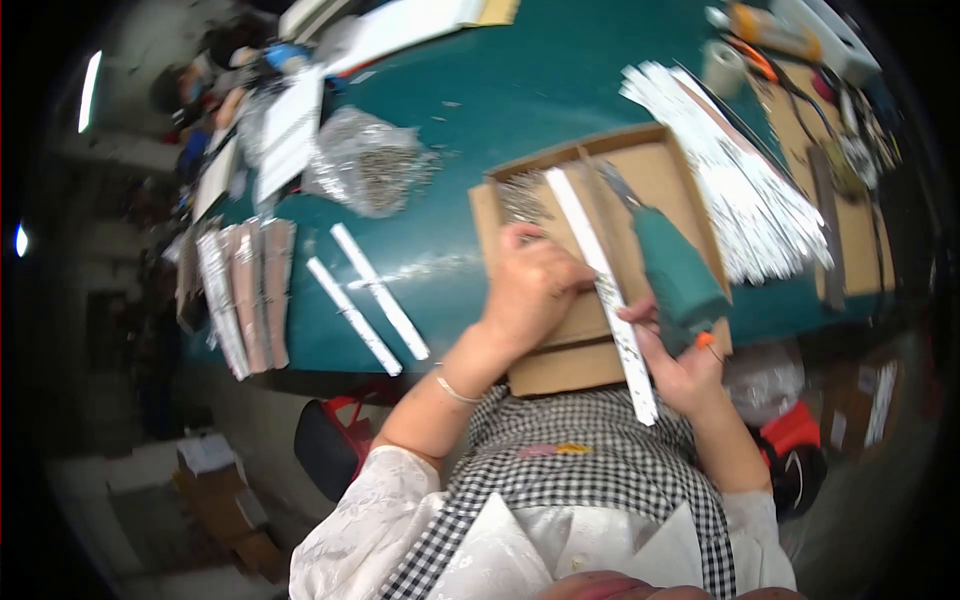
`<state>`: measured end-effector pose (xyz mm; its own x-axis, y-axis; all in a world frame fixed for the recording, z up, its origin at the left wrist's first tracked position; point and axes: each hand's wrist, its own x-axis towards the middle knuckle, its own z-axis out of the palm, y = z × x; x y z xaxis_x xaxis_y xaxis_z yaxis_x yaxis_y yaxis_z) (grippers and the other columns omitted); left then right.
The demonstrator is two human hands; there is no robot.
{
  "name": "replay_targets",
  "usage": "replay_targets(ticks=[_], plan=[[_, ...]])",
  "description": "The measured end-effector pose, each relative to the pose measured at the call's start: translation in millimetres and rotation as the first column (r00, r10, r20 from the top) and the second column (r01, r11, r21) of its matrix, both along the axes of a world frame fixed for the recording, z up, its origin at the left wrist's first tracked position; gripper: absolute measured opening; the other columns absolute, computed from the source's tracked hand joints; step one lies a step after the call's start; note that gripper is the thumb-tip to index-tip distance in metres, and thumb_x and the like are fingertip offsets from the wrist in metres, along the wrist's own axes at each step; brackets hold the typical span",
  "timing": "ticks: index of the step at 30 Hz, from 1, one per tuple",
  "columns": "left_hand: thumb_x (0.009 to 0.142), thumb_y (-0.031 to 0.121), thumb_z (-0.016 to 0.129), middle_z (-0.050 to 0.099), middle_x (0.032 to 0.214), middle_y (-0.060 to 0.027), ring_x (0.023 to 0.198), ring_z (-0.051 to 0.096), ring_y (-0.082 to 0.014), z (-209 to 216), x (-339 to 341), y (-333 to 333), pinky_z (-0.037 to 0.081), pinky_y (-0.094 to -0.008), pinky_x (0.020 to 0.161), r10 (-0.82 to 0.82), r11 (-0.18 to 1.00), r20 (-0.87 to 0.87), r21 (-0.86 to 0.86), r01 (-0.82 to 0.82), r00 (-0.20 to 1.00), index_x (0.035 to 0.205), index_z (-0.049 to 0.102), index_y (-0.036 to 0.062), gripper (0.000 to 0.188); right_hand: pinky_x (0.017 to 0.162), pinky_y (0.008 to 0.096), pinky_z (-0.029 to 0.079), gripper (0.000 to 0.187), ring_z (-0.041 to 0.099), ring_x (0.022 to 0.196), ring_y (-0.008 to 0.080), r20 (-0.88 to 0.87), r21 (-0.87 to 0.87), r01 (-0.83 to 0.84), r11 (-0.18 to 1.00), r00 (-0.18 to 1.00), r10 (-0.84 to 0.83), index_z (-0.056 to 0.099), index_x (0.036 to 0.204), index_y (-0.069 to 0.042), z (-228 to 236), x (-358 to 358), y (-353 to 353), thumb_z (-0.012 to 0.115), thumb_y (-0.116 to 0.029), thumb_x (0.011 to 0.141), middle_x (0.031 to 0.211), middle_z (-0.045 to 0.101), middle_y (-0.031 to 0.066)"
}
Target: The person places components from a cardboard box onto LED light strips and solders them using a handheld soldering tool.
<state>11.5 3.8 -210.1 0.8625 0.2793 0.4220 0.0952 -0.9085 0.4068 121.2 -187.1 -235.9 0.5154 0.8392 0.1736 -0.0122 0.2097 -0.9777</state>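
A long white strip (606,300) with dark marks slants across a shallow cardboard box (690,165) in front of me. My right hand (683,372) pinches the strip's edge near its lower half. My left hand (535,285) is closed, its fingertips beside the strip and by a heap of small metal pieces (520,195) in the box's left compartment. What the left fingers hold is too small and blurred to make out. A teal tool (678,268) with a tapered grey tip lies in the right compartment, next to my right hand.
Two white strips (378,290) lie left of the box, near bundled strips (245,295). Behind them sits a clear bag of metal pieces (375,165). Many white strips (745,190) fan out at the right, beside orange-handled pliers (757,62) and a bottle (775,32).
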Motion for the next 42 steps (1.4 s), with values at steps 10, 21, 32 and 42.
replay_targets(ticks=[10,21,32,42], plan=[[0.068,0.006,0.077,0.067,0.07,0.0011,0.074,0.063,-0.0149,-8.3,-5.8,-9.3,0.039,-0.0383,0.093,0.036,0.998,0.069,-0.058,-0.032,0.997,0.073,0.072,0.0117,0.009,0.092,0.0388,0.051,0.049,0.064,0.098,0.0236,0.021,0.028,0.053,0.998,0.998,-0.053,0.041,0.135,0.005,6.6,-6.6,-4.3,0.054,0.011,0.088,0.105,0.06,0.0126],[0.067,0.006,0.08,0.067,0.07,-0.0028,0.066,0.063,-0.0186,-7.7,-3.8,-7.6,0.044,-0.0376,0.087,0.027,0.988,0.179,-0.153,0.001,0.984,0.075,0.071,0.0101,0.014,0.093,0.0381,0.05,0.049,0.064,0.1,0.0236,-0.05,-0.007,0.076,0.997,0.996,-0.076,0.041,0.136,0.005,1.0,-7.1,-5.5,0.055,0.011,0.089,0.106,0.061,0.0134],[0.066,0.005,0.08,0.064,0.064,-0.0016,0.063,0.061,-0.0176,-8.3,-2.1,-3.6,0.044,-0.0372,0.084,0.03,0.987,0.168,-0.16,-0.003,0.985,0.072,0.07,0.0097,0.013,0.085,0.033,0.053,0.023,0.066,0.093,0.019,-0.035,0.015,0.121,0.992,0.992,-0.121,0.058,0.109,0.004,12.0,-6.2,4.0,0.06,0.008,0.087,0.099,0.069,0.0128],[0.068,0.005,0.08,0.065,0.065,-0.0007,0.064,0.062,-0.0163,-8.4,-1.2,-8.2,0.044,-0.0377,0.084,0.032,0.992,0.188,-0.123,-0.009,0.982,0.074,0.07,0.0099,0.012,0.088,0.0362,0.055,0.042,0.065,0.102,0.0264,0.075,0.023,-0.004,1.0,0.997,0.002,0.043,0.129,0.006,6.4,1.4,-7.6,0.057,0.007,0.09,0.106,0.061,0.0155]])
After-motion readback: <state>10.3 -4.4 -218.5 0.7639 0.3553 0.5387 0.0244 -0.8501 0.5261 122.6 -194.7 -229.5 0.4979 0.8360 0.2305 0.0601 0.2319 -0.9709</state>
